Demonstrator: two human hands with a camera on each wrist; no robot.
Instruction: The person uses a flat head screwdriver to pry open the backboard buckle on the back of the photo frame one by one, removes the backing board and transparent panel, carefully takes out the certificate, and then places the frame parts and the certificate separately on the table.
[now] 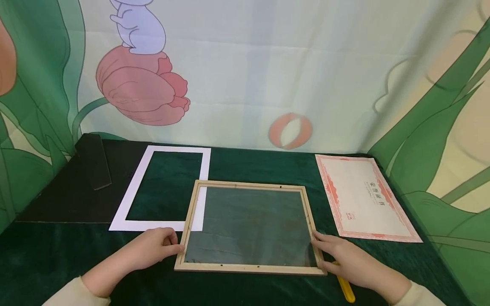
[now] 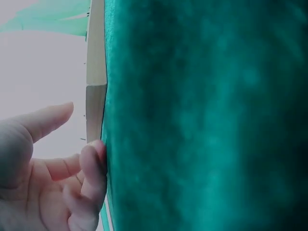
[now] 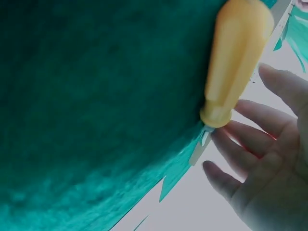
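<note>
soft even light over my head view, no hard shadows, faint sheen on the frame's glass (image 1: 250,225), edges slightly bowed, both wrist views close and blurred, green cloth (image 2: 207,115) smeared, washed-out white behind my fingers (image 3: 240,154)

- A dark green velvet cloth (image 1: 268,165) covers the table.
- A printed backdrop (image 1: 249,63) stands behind, from nine to three o'clock.
- It shows a pink tulip (image 1: 141,89) at eleven o'clock and green leaves (image 1: 432,127) at three o'clock.
</note>
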